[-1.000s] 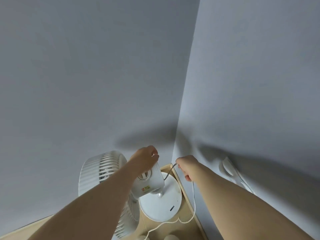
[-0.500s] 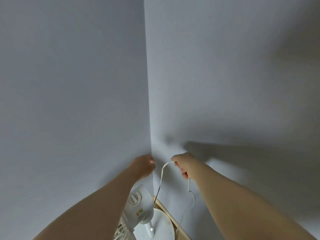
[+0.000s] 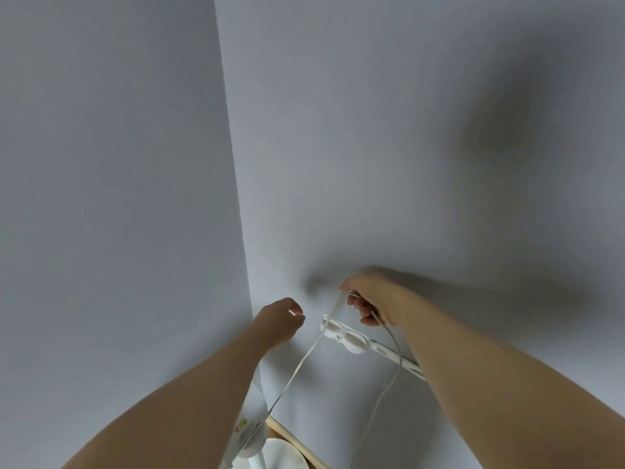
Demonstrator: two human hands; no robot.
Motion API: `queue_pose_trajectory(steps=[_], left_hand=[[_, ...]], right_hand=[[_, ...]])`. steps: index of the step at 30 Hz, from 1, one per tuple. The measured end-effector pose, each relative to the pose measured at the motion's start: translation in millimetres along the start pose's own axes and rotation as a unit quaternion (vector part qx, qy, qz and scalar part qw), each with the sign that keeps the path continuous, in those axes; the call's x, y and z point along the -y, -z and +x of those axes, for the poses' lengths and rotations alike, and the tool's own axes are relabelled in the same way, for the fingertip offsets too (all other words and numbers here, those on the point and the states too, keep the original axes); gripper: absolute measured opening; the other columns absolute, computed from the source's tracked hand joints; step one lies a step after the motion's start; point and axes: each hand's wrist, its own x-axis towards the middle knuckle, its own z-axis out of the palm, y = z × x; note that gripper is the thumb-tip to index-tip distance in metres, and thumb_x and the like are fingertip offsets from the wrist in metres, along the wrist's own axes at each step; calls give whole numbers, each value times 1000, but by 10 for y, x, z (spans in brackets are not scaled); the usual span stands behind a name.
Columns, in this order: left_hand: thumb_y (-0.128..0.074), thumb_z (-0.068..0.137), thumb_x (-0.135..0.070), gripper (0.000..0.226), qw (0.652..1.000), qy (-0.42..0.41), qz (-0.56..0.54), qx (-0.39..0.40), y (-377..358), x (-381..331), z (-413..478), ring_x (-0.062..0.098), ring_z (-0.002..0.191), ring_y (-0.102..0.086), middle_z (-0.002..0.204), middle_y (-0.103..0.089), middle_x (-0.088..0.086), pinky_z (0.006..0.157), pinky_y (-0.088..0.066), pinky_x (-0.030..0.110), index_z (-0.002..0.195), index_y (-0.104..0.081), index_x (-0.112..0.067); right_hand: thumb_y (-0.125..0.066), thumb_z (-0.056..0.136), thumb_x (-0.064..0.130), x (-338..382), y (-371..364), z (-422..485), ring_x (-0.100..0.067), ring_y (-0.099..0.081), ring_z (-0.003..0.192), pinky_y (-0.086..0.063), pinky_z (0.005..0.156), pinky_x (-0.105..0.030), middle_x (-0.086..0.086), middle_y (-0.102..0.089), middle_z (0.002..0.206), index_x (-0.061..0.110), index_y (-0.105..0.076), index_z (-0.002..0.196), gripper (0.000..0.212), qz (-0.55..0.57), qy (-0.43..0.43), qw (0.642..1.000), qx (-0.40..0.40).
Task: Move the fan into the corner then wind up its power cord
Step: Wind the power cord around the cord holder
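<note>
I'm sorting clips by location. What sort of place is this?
Probably a room corner indoors: two plain walls meet here, a wall-mounted power strip hangs low, and a fan stands below.

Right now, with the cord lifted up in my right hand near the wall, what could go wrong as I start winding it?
1. The power cord runs taut from the right hand down to the fan; pulling harder could tilt or drag the fan.
2. The cord passes close to the white power strip on the wall and may snag on it.
3. The left hand seems not to hold the cord, so loops could slip loose.
</note>
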Motion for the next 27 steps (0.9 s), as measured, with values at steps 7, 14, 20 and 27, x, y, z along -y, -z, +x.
queue_pose_trajectory(steps=[7, 14, 20, 27], left_hand=[[-49, 91, -23, 24, 999, -9, -42, -8, -150, -304, -67, 24, 103, -65, 117, -65, 5, 84, -46, 26, 112, -61, -19], [-47, 92, -21, 26, 999, 8, -31, -9, -379, -313, -186, 19, 88, -58, 117, -65, 5, 81, -43, 23, 113, -61, -18], [-45, 89, -19, 25, 1000, 11, -11, 8, -526, -331, -174, 25, 94, -65, 112, -67, 5, 84, -48, 28, 108, -60, -23], [-41, 90, -14, 30, 999, -29, 5, 35, -553, -314, 73, 23, 97, -64, 118, -65, 4, 80, -46, 25, 111, -61, -21]], right_hand=[[-55, 90, 33, -91, 363, -237, -10, -31, 45, -37, 47, -21, 4, -39, 47, 11, -54, 68, 32, -79, -9, 997, 1], [-46, 93, 26, -333, 392, -306, -10, -19, 38, -23, 44, -19, 4, -27, 46, 9, -61, 67, 34, -137, -45, 989, 39], [-38, 92, 18, -644, 425, -242, -12, -19, 42, -17, 41, -20, 0, -27, 53, 7, -52, 62, 35, -106, -55, 992, -48], [-44, 94, 11, -823, 349, 21, -14, -36, 43, -31, 37, -21, 0, -41, 43, 13, -48, 56, 39, -53, -35, 992, -111]])
